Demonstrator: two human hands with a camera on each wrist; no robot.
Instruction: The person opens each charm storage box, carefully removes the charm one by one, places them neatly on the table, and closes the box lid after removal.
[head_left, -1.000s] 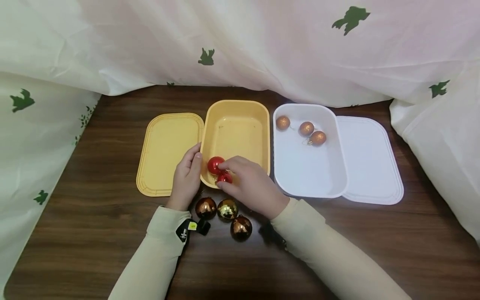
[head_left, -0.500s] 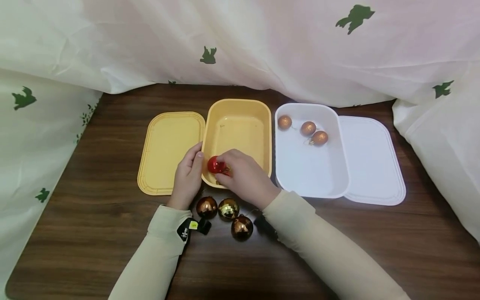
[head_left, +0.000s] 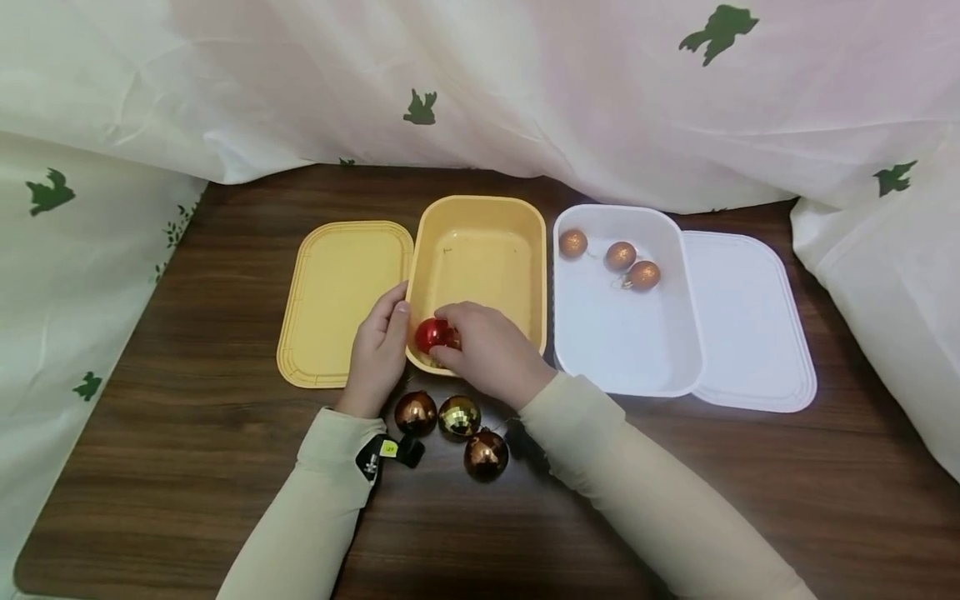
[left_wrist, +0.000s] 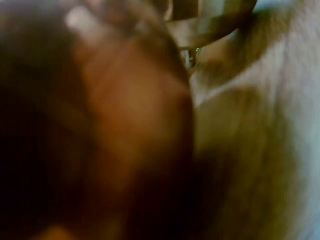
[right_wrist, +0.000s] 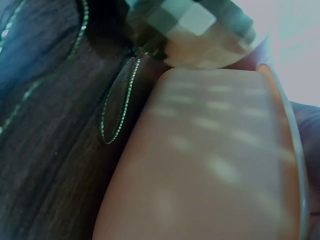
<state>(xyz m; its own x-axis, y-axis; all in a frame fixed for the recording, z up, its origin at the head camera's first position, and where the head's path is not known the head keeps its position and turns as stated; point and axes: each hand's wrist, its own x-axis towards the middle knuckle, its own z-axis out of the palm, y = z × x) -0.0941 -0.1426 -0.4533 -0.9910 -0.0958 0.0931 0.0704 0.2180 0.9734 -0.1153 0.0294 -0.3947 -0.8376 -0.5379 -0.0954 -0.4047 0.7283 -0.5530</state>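
In the head view, my right hand (head_left: 495, 350) reaches into the near-left corner of a yellow plastic box (head_left: 542, 275). Thumb and index finger curl around a shiny red Christmas bauble (head_left: 431, 335) there; a second red one seen earlier is hidden. My left hand (head_left: 377, 354) lies along the box's left wall, fingers extended and thumb close to the rim. Three baubles sit on the table in front: a brown one (head_left: 415, 413), a faceted gold one (head_left: 459, 417) and another brown one (head_left: 486, 455). The right wrist view has the faceted gold bauble (right_wrist: 200, 35) beside the box wall.
A white box (head_left: 626, 350) holding three glittery copper baubles (head_left: 573, 243) stands to the right. The white lid (head_left: 750, 325) lies beyond it, and a yellow lid (head_left: 345, 304) lies left of the yellow box. A pale curtain (head_left: 480, 92) surrounds the dark wooden table (head_left: 180, 433).
My right hand has shifted slightly left and closed in around the red bauble, covering the second one. My left hand stays at the box wall. The head view has drifted slightly.
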